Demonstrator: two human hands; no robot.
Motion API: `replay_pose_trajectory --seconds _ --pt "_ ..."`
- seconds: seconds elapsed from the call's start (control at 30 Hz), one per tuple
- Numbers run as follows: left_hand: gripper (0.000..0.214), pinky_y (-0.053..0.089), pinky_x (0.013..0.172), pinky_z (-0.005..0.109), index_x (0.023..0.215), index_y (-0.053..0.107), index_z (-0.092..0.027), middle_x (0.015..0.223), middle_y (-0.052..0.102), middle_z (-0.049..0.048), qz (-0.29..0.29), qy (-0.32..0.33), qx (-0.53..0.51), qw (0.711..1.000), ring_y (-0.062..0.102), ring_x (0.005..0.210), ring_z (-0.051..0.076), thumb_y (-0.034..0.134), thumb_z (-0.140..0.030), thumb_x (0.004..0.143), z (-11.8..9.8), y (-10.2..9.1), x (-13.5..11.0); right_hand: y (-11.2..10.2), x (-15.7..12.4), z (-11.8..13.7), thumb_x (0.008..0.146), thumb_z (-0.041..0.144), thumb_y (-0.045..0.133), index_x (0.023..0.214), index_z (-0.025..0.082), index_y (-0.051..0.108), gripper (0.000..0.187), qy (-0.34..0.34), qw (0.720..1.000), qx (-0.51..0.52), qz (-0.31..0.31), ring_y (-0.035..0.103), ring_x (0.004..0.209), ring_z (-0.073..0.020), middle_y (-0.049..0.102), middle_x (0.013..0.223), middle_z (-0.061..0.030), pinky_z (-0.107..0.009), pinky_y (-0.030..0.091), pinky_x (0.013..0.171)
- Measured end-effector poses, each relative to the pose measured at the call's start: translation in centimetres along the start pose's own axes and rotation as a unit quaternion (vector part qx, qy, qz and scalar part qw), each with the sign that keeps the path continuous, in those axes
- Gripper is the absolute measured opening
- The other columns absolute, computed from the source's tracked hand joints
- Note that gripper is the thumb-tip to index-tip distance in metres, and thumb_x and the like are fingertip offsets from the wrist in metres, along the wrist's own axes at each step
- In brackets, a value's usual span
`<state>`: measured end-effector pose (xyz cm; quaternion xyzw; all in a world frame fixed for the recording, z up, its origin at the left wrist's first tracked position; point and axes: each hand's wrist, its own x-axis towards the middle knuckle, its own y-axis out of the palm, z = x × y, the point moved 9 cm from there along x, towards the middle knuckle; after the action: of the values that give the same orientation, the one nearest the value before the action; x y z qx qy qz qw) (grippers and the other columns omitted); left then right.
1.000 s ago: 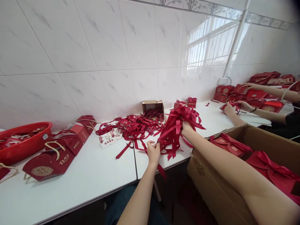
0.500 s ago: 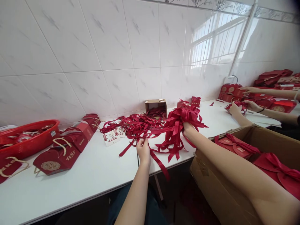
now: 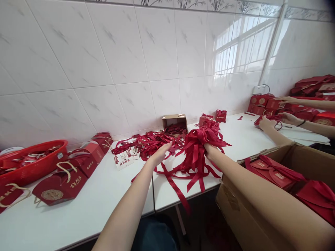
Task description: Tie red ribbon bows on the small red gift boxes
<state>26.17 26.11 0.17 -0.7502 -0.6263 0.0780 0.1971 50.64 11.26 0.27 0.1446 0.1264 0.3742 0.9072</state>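
Observation:
My right hand (image 3: 208,149) is wrapped round a thick bunch of red ribbons (image 3: 196,148) above the table, its fingers mostly hidden among the loops. Loose ends hang from the bunch onto the white tabletop. My left hand (image 3: 160,154) is stretched out over a tangled heap of red ribbons (image 3: 150,141), thumb extended, with no ribbon visibly gripped. Behind the heap, a small cardboard box (image 3: 175,118) lies on its side with more ribbons spilling from it. Printed white cards (image 3: 124,160) lie to the left of the heap.
Red gift boxes with rope handles (image 3: 65,181) and a red basin (image 3: 39,164) stand on the left. At right, a large cardboard carton (image 3: 235,205) holds red boxes (image 3: 277,172). Beyond it, other people's hands (image 3: 269,123) handle a red item near stacked boxes.
My left hand has let go of the ribbon it pinched near the table's front and moved forward to the heap. My right hand still holds the bunch, almost in the same place.

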Motion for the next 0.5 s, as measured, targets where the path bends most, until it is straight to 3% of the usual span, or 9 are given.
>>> replay_pose_trajectory --seconds 0.1,0.17,0.27,0.33,0.43,0.5 --pt "0.069 0.029 0.101 0.043 0.110 0.057 -0.019 0.136 0.045 0.0160 -0.006 0.013 0.094 0.995 0.029 0.132 0.037 0.076 -0.048 0.050 0.5 -1.3 1.9 0.2 0.1 -1.0 0.063 0.013 0.066 0.071 0.023 0.053 0.019 0.044 0.999 0.001 0.002 0.049 0.038 -0.0116 0.052 0.047 0.0050 -0.021 0.043 0.035" --pt "0.077 0.024 0.104 0.046 0.110 0.057 -0.016 0.142 0.037 0.0186 -0.017 0.024 0.148 0.989 0.019 0.135 0.041 0.081 -0.038 0.041 1.2 -2.4 2.4 0.3 0.1 -1.5 0.062 0.014 0.066 0.070 0.024 0.053 0.018 0.060 0.998 0.002 0.003 0.050 0.039 -0.0123 0.053 0.048 0.0046 -0.021 0.043 0.035" --pt "0.050 0.035 0.097 0.041 0.087 0.064 -0.018 0.116 0.061 0.0154 0.005 0.036 0.203 0.979 0.046 0.120 0.037 0.082 -0.028 0.041 1.8 -3.2 3.1 0.4 0.0 -1.9 0.061 0.015 0.066 0.068 0.025 0.052 0.018 0.077 0.997 0.003 0.001 0.051 0.040 -0.0138 0.053 0.047 0.0044 -0.023 0.044 0.035" --pt "0.024 0.043 0.086 0.036 0.069 0.063 -0.019 0.086 0.069 0.0093 0.016 0.038 0.230 0.972 0.062 0.096 0.028 0.078 -0.028 0.053 1.1 -3.8 3.9 0.6 -0.2 -2.1 0.061 0.015 0.066 0.066 0.025 0.052 0.018 0.088 0.996 0.003 0.003 0.053 0.042 -0.0154 0.052 0.047 0.0040 -0.025 0.046 0.037" --pt "0.016 0.047 0.080 0.034 0.069 0.062 -0.015 0.073 0.066 0.0026 -0.013 0.041 0.266 0.963 0.062 0.076 0.016 0.064 -0.029 0.076 -2.0 -5.9 6.2 1.1 -0.5 -2.2 0.061 0.014 0.066 0.064 0.025 0.052 0.019 0.105 0.994 0.007 0.024 0.056 0.047 -0.0177 0.052 0.047 0.0030 -0.027 0.049 0.041" --pt "0.014 0.047 0.079 0.034 0.073 0.064 -0.014 0.073 0.066 0.0025 -0.055 0.042 0.287 0.956 0.061 0.074 0.015 0.063 -0.026 0.078 -5.2 -8.3 8.0 1.4 -0.7 -2.1 0.061 0.014 0.067 0.063 0.025 0.051 0.019 0.113 0.993 0.010 0.041 0.057 0.050 -0.0182 0.052 0.048 0.0024 -0.028 0.050 0.044"
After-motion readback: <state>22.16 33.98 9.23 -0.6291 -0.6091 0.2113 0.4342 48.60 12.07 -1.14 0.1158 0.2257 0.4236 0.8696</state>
